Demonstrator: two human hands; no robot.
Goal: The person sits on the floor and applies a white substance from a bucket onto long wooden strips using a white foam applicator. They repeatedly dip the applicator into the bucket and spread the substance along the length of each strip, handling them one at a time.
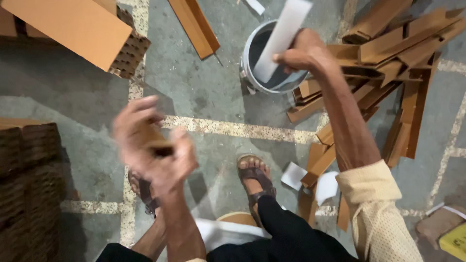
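A seated worker's right hand (pixel 303 51) grips a white strip (pixel 281 39) over a white bucket (pixel 252 73); the blurred left hand (pixel 153 145) pinches a brown cardboard piece (pixel 153 140). The strip could slip into the bucket, or scattered cardboard offcuts (pixel 383 53) on the floor (pixel 204 92) could snag the sandalled feet.

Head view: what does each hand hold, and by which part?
Right hand grips a white strip near its middle, above the bucket. Left hand holds a blurred brown cardboard piece; part unclear.

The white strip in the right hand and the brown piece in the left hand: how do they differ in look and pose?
The white strip is pale, long and flat, and slants over the white bucket; the brown piece is cardboard-coloured, short and mostly hidden by fingers. The white strip is sharp in the right hand; the brown piece is motion-blurred in the left hand. Both are gripped in closed fingers above the floor.
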